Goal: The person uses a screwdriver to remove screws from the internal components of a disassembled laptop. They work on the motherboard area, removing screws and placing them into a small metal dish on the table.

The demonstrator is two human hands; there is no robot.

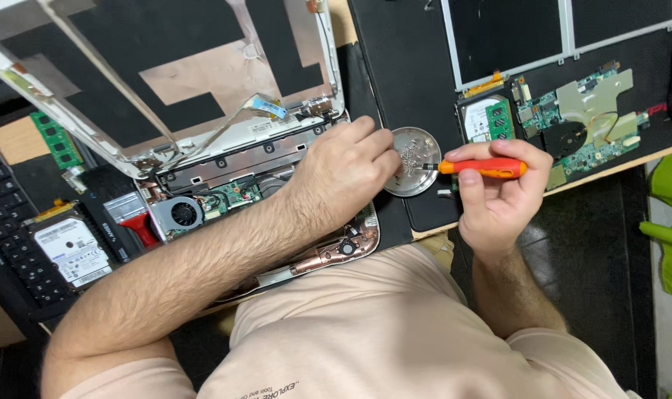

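right hand (498, 199): grip closed on orange screwdriver (483, 168), tip hidden | left hand (347, 174): fingertips at round metal dish (417, 144) of screws (grip contents unclear) | opened laptop (240, 192) partly under forearm

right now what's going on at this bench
A person is working over an opened laptop with its insides and fan exposed. Their right hand holds an orange screwdriver with its tip over a small round metal dish of screws. Their left hand reaches to the dish's edge, fingers curled as if picking at the screws. A hard drive lies to the left, and a bare circuit board sits on the black mat to the right.
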